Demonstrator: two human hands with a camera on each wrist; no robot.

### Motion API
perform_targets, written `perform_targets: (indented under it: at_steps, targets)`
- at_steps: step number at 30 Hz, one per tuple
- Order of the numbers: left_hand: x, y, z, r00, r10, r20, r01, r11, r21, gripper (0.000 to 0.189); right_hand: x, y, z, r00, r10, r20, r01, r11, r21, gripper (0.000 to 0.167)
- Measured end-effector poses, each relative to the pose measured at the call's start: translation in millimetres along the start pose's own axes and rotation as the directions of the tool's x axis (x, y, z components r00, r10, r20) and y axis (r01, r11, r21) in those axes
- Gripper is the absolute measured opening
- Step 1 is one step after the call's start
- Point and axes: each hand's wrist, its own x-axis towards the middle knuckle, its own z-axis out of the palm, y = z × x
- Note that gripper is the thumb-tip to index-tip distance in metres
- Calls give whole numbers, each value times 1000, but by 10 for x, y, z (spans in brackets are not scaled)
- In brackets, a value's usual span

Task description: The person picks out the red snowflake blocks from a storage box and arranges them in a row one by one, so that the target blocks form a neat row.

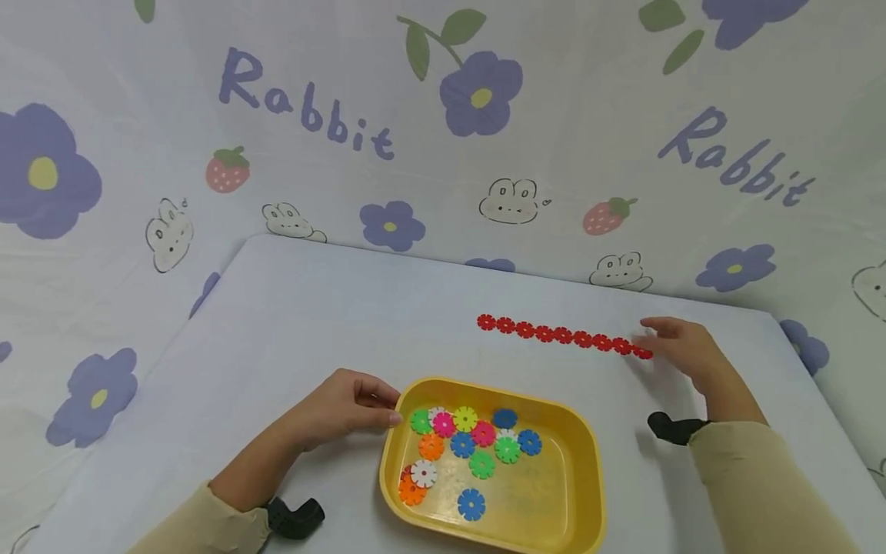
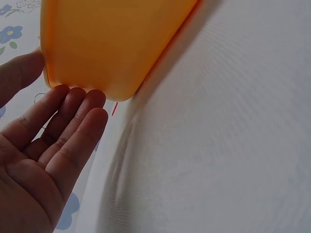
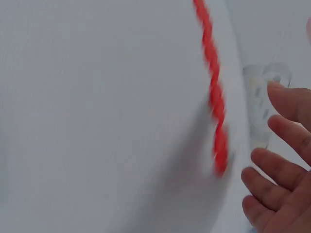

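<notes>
My left hand (image 1: 349,408) is at the left side of a yellow plastic tray (image 1: 584,462), thumb at the rim and fingertips against the outer wall in the left wrist view. Several flower-shaped snap discs in blue, green, orange, pink, white and yellow lie in it, such as a lone blue disc (image 1: 471,505). A chain of red flower discs (image 1: 544,334) lies in a nearly straight row farther back. My right hand (image 1: 681,350) is over the chain's right end, fingers spread and apart from it in the right wrist view, holding nothing.
A white table (image 1: 311,308) carries the tray and chain. Behind it hangs a white cloth (image 1: 429,169) printed with flowers, rabbits and strawberries. Black wrist mounts stick out from both sleeves, the right mount (image 1: 671,428) close over the tabletop.
</notes>
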Motion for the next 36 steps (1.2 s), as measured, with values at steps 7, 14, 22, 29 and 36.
perform_targets:
  at_steps: [7, 14, 22, 29, 36]
  targets:
    - [10, 7, -7, 1000, 7, -1, -7, 1000, -6, 37, -442, -1004, 329, 908, -415, 47, 414, 909, 42, 48]
    - [36, 8, -2, 1000, 12, 9, -12, 1000, -18, 38, -938, -1788, 855, 634, -600, 487, 645, 758, 95, 18]
    - [29, 0, -7, 1000, 25, 19, -24, 999, -23, 37, -1152, -1982, 1695, 402, -453, 796, 725, 688, 25, 30]
    - [23, -6, -9, 999, 27, 26, -26, 999, -26, 36, -1157, -1940, 1874, 414, -409, 813, 692, 722, 10, 24]
    - [12, -14, -20, 1000, 20, 16, -20, 1000, -15, 37, -1164, -1944, 2017, 478, -449, 755, 765, 635, -107, 29]
